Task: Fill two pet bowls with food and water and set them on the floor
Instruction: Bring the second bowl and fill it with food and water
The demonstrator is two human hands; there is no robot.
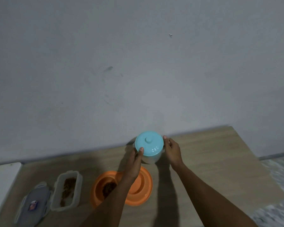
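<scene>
Left hand (134,163) and right hand (172,151) are curled round opposite sides of the teal-lidded jug (149,144), which is stood on the bench (211,161) near the wall. Just in front, the orange double bowl (143,185) is set, with kibble (108,188) held in its left well.

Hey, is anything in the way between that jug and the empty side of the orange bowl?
Nothing stands on the table between the jug and the orange bowl. But the teal lid is on the jug, and the left hand reaches over the bowl.
</scene>
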